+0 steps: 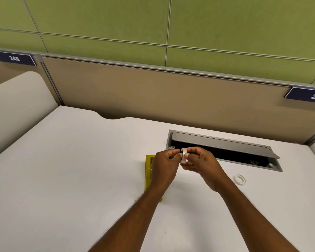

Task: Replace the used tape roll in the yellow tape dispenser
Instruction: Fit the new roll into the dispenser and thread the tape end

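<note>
Holding: the left hand [166, 160] and the right hand [202, 164] meet over the desk. Both pinch a small white roll of tape [183, 157] held on edge, with their fingers curled round it.
Step in hand: judged as readying this roll for the dispenser. A black part [180, 152] shows at the left fingertips, perhaps a hub being seated in the core, but it is too small to be sure.
Dispenser: the flat yellow plastic tape dispenser [148, 171] lies on the white desk top [80, 179] at 7 o'clock from the roll, mostly beneath the left hand and wrist.
Second roll: a thin white tape ring [240, 179] lies flat on the desk at 4 o'clock from the hands, well apart from them. Which of the two rolls is the used one cannot be told.
Next move: it calls for lowering the held roll toward 7 o'clock and lining its core up with the dispenser's cradle while one hand steadies the yellow body.
Hidden: the left forearm covers the dispenser's cradle and cutter. At 12 o'clock, a small white piece [171, 147] at the rim of the grey-lidded cable tray [220, 144] cannot be identified.
</note>
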`<state>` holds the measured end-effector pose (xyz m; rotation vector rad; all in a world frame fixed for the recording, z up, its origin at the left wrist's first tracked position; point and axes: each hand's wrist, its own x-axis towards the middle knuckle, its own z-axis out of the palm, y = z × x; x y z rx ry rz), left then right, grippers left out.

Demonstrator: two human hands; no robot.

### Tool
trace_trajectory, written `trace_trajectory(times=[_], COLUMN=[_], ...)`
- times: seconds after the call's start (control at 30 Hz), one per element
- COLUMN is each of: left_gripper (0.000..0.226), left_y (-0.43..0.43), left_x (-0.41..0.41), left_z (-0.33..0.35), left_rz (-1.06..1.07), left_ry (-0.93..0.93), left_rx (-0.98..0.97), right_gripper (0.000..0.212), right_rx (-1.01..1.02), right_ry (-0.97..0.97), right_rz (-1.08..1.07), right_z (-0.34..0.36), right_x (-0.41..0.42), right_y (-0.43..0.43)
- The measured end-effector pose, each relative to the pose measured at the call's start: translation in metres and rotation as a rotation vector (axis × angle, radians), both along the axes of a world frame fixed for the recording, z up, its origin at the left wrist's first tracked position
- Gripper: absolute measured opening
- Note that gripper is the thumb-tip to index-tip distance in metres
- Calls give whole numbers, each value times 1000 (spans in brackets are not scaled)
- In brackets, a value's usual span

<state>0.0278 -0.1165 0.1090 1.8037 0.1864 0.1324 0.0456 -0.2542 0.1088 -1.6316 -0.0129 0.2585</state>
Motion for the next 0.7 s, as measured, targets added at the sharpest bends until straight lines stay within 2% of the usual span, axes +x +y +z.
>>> trace_trajectory(times=[0.23,0.37,0.47,0.6,0.7], left_gripper=[21,20,22,29,44], left_y=[16,22,27,39,53], left_x=[-5,-7,-8,-7,-8], left_z=[-3,-9,-15,-28,-47], left_rz=[61,41,25,17,31], left_ry=[-19,-26,-21,0,-17], left_rx=[1,24,55,94,175], right_gripper=[14,28,23,19,20], right_rx=[-88,-242,-327,-418,-491], right_ry=[-65,-91,-86,-84,-71], right_rz=[-15,-162,-287,-345,-363], right_z=[-4,-11,-16,-20,-24], right_x=[-3,-1,1,4,5], right_y=[25,48,64,79,89])
